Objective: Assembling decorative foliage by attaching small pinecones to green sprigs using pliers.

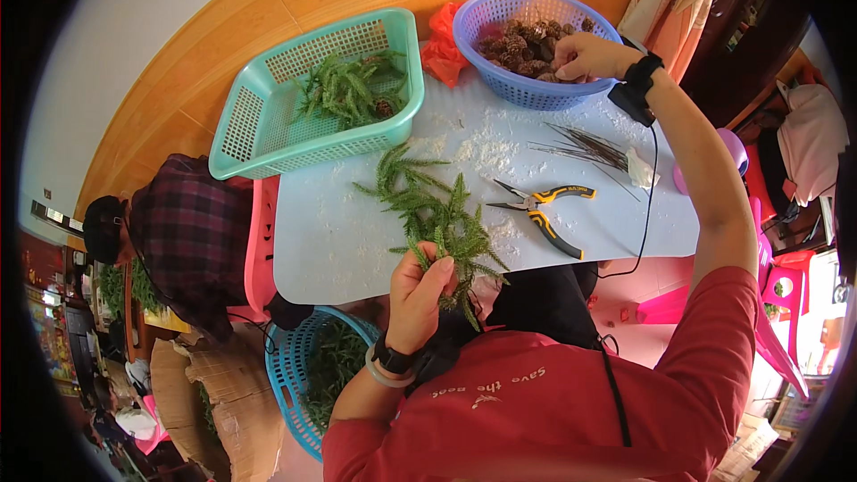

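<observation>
My left hand (pixel 420 290) pinches a bushy green artificial pine sprig (pixel 442 219) at the near edge of the table. Its needled branches spread forward over the tabletop. At the back right, my right hand (pixel 594 58) reaches into a round purple-blue basket (pixel 544 94), its fingers bent down among brown pine cones (pixel 518 46). Whether those fingers have hold of a cone is hard to see. Pliers (pixel 543 208) with yellow and black handles lie on the table between the sprig and a bundle of thin dark wires (pixel 589 149).
A green rectangular basket (pixel 254 125) with more sprigs and a cone stands at the back left, near a red plastic bag (pixel 444 45). White crumbs dust the table (pixel 330 223). Below its left edge are a blue basket (pixel 290 384) of greenery and a cardboard box (pixel 237 402). Someone in plaid (pixel 192 241) sits left.
</observation>
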A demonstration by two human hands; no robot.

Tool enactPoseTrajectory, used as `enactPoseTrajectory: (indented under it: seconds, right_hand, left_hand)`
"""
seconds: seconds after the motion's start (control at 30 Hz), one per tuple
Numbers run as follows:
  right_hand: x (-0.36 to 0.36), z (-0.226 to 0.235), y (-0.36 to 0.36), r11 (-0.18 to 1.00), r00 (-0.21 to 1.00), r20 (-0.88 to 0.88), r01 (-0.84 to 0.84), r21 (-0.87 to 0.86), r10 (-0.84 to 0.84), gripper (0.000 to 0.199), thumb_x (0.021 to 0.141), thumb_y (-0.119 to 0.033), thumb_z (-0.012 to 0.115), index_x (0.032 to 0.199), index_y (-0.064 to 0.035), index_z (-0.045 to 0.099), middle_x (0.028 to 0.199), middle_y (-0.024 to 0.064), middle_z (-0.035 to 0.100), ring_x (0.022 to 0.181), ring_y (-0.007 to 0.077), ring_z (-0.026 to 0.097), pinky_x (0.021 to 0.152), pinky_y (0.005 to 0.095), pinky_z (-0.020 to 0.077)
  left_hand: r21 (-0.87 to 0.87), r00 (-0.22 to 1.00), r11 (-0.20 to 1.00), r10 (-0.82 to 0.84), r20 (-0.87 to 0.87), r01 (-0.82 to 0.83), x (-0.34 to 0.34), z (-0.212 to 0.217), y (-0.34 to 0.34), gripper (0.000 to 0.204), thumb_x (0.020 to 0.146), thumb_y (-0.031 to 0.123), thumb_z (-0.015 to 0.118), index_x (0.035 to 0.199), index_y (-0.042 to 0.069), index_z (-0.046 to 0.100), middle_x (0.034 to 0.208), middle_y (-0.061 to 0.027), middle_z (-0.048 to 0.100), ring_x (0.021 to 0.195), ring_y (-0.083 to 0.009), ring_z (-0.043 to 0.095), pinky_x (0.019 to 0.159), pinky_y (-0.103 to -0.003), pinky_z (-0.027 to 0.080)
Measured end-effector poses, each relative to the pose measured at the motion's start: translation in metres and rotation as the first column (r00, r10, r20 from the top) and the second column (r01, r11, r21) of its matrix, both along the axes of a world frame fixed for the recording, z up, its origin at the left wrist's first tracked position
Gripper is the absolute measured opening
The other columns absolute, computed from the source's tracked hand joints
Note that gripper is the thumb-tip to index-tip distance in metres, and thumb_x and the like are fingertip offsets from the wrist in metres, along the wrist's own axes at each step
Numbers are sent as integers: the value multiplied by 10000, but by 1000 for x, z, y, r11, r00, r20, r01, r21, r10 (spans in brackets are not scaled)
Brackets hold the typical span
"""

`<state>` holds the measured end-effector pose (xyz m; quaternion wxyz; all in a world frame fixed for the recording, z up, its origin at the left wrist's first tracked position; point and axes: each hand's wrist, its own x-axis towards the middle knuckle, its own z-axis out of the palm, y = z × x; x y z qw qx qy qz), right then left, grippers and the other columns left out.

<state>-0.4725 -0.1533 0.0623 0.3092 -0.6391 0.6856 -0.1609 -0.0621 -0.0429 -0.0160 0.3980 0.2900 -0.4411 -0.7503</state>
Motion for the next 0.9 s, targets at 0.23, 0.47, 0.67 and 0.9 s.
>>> enactPoseTrajectory:
  seconds: [0.23, 0.47, 0.67, 0.9]
  right_hand:
    - [-7, 13, 15, 964, 997, -78, -31, -265, 11, 167, 795, -146, 616, 919, -35, 602, 748, 14, 564, 633, 100, 519, 540, 247, 427]
    - [-7, 26, 21, 913, 982, 90, 190, -362, -169, 213, 754, -116, 644, 932, 1, 641, 762, 51, 611, 683, 143, 567, 627, 283, 469]
    - [11, 28, 33, 820, 974, 194, 203, -535, -115, 163, 832, -143, 628, 955, -36, 636, 734, -10, 578, 578, 45, 454, 506, 199, 353]
    - [116, 36, 108, 892, 615, 773, 249, -376, 154, 251, 909, -150, 571, 1102, 10, 577, 885, 54, 605, 529, 68, 473, 471, 194, 378]
  left_hand:
    - [-2, 999, 999, -41, 6, 41, -8, -2, -1, 61, 899, 103, 542, 877, 62, 502, 673, 1, 466, 596, -106, 426, 569, -242, 344]
    - [-13, 998, 998, -58, 24, 58, -13, 0, 1, 64, 899, 105, 540, 874, 64, 499, 674, 0, 469, 597, -103, 426, 568, -239, 343]
    - [-36, 998, 998, -47, 39, 49, -11, 2, 5, 61, 905, 109, 533, 891, 59, 500, 678, -1, 470, 599, -107, 426, 576, -249, 346]
    - [-125, 989, 992, -4, -145, -14, -8, 18, 5, 179, 938, 158, 525, 1090, 67, 501, 727, -22, 490, 639, -129, 445, 652, -313, 378]
